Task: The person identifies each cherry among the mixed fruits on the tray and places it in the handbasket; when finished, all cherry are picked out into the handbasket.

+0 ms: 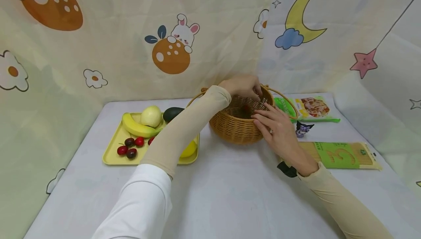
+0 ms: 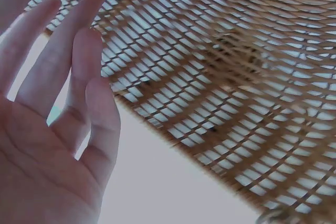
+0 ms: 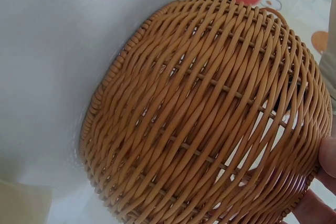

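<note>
A brown wicker basket (image 1: 241, 131) with a looped handle stands at the back middle of the table. My right hand (image 1: 277, 129) grips its right rim, and in the right wrist view the thumb (image 3: 328, 156) lies against the outside of the weave. Over the basket's opening is my left hand (image 1: 243, 86), fingers pointing down at the far right rim. In the left wrist view the fingers (image 2: 79, 66) are loosely extended and hold nothing, beside the basket's inner wall (image 2: 210, 77). A small dark red thing (image 1: 246, 109) shows inside the basket, mostly in shadow.
Left of the basket, a yellow tray (image 1: 110, 158) holds a banana (image 1: 138, 126), a pale round fruit (image 1: 151, 116), an avocado (image 1: 172, 114) and several cherries (image 1: 131, 147). My left forearm covers part of it. On the right lie a green food bag (image 1: 314, 109), a small figurine (image 1: 303, 128) and packaged noodles (image 1: 342, 155).
</note>
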`<state>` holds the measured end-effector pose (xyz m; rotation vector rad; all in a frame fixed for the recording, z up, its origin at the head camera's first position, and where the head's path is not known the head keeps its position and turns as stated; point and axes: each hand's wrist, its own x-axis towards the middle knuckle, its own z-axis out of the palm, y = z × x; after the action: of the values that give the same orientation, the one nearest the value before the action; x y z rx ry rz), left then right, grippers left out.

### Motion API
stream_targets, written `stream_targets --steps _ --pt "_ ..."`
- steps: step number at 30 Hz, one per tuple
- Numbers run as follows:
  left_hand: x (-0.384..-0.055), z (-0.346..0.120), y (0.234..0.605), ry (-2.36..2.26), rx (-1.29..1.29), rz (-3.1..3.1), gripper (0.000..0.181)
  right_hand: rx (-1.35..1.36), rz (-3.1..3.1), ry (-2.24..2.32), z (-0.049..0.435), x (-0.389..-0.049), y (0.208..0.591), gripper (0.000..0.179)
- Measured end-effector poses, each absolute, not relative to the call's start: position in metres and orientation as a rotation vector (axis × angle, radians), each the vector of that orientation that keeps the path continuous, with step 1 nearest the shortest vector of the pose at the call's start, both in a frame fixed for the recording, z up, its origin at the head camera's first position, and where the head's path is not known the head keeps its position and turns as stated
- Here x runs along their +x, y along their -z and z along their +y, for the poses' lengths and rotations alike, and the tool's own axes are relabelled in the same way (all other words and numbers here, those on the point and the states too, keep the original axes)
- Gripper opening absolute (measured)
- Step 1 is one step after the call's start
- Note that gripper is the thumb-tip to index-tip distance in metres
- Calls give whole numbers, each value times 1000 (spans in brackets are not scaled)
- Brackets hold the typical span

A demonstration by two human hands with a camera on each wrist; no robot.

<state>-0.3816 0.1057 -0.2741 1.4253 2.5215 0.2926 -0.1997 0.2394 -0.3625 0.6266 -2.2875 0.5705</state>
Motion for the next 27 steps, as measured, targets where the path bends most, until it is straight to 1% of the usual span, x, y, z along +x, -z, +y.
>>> stream_targets --steps 4,10,13,19,27 --pt "-376 106 262 -277 1488 2587 25 628 -2291 -578 239 -199 361 22" --pt "-367 97 244 -272 1490 2686 37 630 -2303 -576 240 -198 361 22" --pt "-362 87 236 -298 1475 2725 38 631 -2302 -578 240 -198 361 22" --pt "-346 50 236 -352 1529 2796 37 644 -2305 -574 238 -200 360 22" --pt "-308 -6 247 -536 1651 2844 37 624 -2321 -574 239 -200 359 21"
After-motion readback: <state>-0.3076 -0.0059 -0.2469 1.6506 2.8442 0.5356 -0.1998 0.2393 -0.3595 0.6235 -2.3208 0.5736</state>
